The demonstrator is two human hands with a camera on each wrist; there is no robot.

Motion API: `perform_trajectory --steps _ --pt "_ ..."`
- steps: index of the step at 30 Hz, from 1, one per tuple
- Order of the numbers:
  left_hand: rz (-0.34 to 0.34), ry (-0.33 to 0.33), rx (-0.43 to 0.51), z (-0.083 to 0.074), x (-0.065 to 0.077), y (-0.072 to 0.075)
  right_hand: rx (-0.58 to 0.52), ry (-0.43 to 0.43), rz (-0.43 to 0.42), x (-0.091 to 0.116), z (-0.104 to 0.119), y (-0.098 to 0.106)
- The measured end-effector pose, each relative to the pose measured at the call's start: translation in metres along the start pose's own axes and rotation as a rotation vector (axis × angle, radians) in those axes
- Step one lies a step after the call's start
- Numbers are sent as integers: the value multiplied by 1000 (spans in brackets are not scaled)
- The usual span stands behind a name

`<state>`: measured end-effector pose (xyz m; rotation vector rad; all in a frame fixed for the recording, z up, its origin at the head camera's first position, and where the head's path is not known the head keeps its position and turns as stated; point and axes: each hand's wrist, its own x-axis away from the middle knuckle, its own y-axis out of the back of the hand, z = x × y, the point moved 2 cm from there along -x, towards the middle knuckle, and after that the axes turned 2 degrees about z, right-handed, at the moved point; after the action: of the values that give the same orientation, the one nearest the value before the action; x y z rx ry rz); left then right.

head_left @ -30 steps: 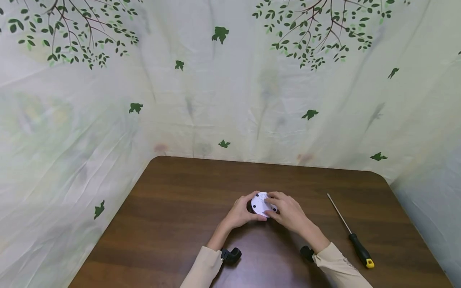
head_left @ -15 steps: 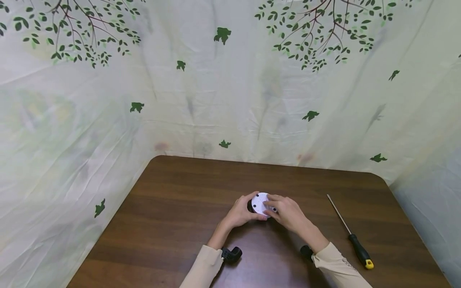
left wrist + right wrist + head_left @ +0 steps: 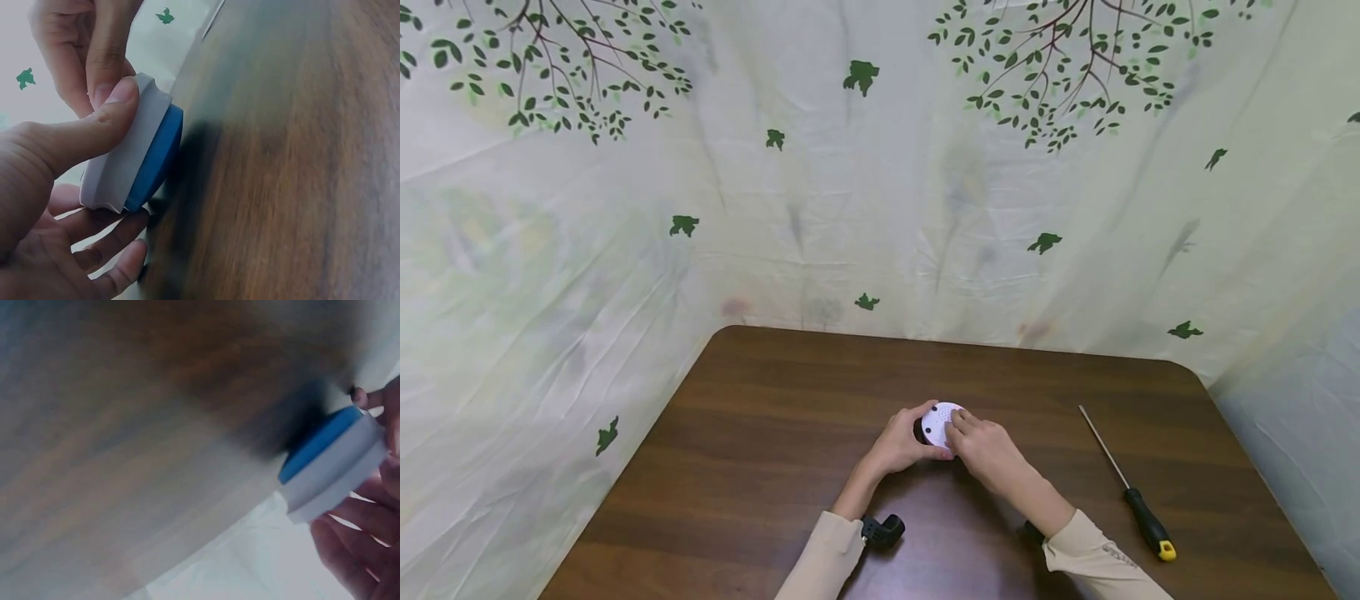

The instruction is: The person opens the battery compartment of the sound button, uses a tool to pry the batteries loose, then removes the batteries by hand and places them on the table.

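Note:
A small round device has a white face with tiny holes and black dots. Its blue side is turned toward the table in the left wrist view. My left hand grips the white rim, thumb on the near edge and fingers round the far side. Bent fingers of my right hand touch the right part of the white face. Seen from the left wrist, thumb and fingertips of that right hand come close together at the face; whether anything lies between them is hidden. The device's white rim also shows in the right wrist view.
A screwdriver with a black and yellow handle lies on the brown wooden table, right of the hands. Behind the table hangs a pale cloth printed with leaves. Black wrist cameras sit by the cuffs.
The right hand's fingers, spread over the face and rim before, have drawn together at the face's right side, and that hand has turned. The left hand keeps its grip.

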<state>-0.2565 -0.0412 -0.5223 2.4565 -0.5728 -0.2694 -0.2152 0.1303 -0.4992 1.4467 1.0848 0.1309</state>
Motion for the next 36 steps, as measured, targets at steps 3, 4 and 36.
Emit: perform_trajectory --steps 3,4,36 --pt "-5 4 13 0 1 0 37 11 4 2 3 -1" --pt "-6 8 14 0 1 0 47 12 6 2 3 -2" --pt "-29 23 -10 -4 -2 -1 -116 -82 -97 10 3 5"
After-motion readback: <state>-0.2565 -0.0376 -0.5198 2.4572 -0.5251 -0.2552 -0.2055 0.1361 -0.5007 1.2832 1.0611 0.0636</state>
